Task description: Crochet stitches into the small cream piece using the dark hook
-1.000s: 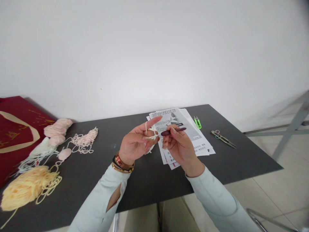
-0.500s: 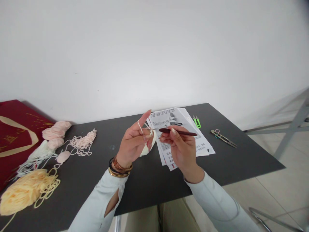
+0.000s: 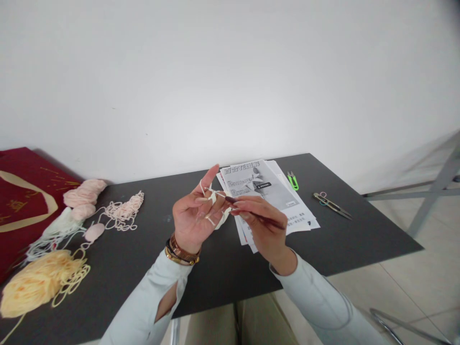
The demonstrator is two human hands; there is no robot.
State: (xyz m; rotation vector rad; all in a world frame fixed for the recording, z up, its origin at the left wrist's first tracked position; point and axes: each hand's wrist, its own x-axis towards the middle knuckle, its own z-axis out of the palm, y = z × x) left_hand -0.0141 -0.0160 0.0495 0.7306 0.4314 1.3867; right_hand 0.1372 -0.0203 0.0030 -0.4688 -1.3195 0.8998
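Observation:
White yarn (image 3: 212, 196) loops over the raised index finger of my left hand (image 3: 194, 215) and crosses its other fingers, with a small white worked piece pinched near the thumb. My right hand (image 3: 268, 232) grips the dark brown handle of a crochet hook (image 3: 270, 222). The hook's thin metal shaft points left into the yarn, between the two hands. Behind my left fingers shows part of a white yarn ball (image 3: 223, 219), mostly hidden. Printed sheets (image 3: 283, 191) lie under and beyond my right hand.
Green snips (image 3: 293, 181) and metal thread scissors (image 3: 332, 206) lie right of the papers. On the left are a yellow skein (image 3: 36, 282), a pink skein (image 3: 84, 194), tangled pink yarn (image 3: 124, 211), pale green yarn (image 3: 53, 235) and a red bag (image 3: 28, 191) against the wall.
My right hand has moved left and the hook is closer to my left hand. My left hand has turned, its palm showing more, and the white piece sits nearer its thumb.

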